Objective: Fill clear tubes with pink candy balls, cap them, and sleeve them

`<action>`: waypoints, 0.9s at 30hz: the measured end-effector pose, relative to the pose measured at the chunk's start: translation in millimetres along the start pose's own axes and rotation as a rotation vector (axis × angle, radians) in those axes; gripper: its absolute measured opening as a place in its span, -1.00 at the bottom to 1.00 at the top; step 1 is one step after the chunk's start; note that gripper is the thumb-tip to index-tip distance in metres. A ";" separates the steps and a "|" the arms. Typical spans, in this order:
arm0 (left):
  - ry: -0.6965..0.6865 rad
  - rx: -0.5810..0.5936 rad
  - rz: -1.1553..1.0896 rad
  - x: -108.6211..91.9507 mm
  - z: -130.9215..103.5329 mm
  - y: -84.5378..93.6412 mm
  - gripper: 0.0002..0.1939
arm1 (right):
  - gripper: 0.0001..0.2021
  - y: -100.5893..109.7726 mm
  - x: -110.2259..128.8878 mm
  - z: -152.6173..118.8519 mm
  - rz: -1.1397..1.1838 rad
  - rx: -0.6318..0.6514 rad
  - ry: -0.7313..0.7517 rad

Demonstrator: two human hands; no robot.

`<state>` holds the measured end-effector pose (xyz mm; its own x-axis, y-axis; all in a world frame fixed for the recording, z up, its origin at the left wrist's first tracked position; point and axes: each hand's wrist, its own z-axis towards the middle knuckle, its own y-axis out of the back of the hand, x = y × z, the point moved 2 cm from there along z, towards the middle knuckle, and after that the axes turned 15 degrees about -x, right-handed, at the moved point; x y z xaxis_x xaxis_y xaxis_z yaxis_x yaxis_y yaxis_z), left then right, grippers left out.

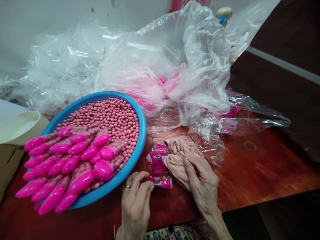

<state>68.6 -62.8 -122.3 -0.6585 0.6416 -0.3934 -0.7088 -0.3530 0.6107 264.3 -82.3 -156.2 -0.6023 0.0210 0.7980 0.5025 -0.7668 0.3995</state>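
Observation:
My left hand [137, 196], with a ring on one finger, has its fingertips closed at the left end of a small pink printed packet [163, 182] near the table's front edge. More pink printed packets or cards [159, 162] lie flat just behind it. My right hand [202, 180] is closed on a crumpled beige cloth [178, 166], thumb on top and the other fingers partly hidden. To the left stands a blue basin [143, 133] of pink beads [107, 115]. Several clear tubes of beads with bright pink ends [82, 181] are heaped on the beads and over the basin's near rim.
Crumpled clear plastic bags [200, 60], some with pink things inside, fill the back of the reddish-brown table [262, 176]. Clear tubes or wrappers [67, 63] are piled back left. A dark box [280, 66] stands at right. A pale round container [22, 126] is at far left.

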 end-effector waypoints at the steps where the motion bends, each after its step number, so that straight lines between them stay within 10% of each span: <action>1: 0.000 -0.023 -0.018 -0.2 0.3 6.6 -0.82 | -0.91 2.0 2.7 1.7 0.004 0.007 -0.015; 6: -0.148 -0.052 -0.003 -10.2 5.8 22.2 -0.81 | -0.78 26.0 31.7 16.4 0.045 0.058 -0.079; 13: -0.121 -0.177 -0.022 -27.4 14.0 17.8 -0.75 | -0.74 31.7 52.7 7.6 0.258 0.657 -0.554; 18: 0.636 -0.170 -0.460 -26.7 9.0 14.1 -0.45 | -0.80 24.5 61.5 -1.9 0.451 0.469 -0.980; 22: 1.260 -0.088 -0.892 -35.5 13.6 1.8 -0.52 | -0.86 24.9 70.9 -2.1 0.468 0.407 -1.003; 27: 1.468 -0.169 -0.940 -32.6 24.3 -4.5 -0.64 | -0.90 26.6 67.3 -1.5 0.376 0.415 -0.826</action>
<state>99.5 -65.6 -95.6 0.3600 -0.4082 -0.8389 -0.9032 -0.3776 -0.2039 236.2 -102.3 -92.5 0.1819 0.3836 0.9054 0.8437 -0.5338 0.0566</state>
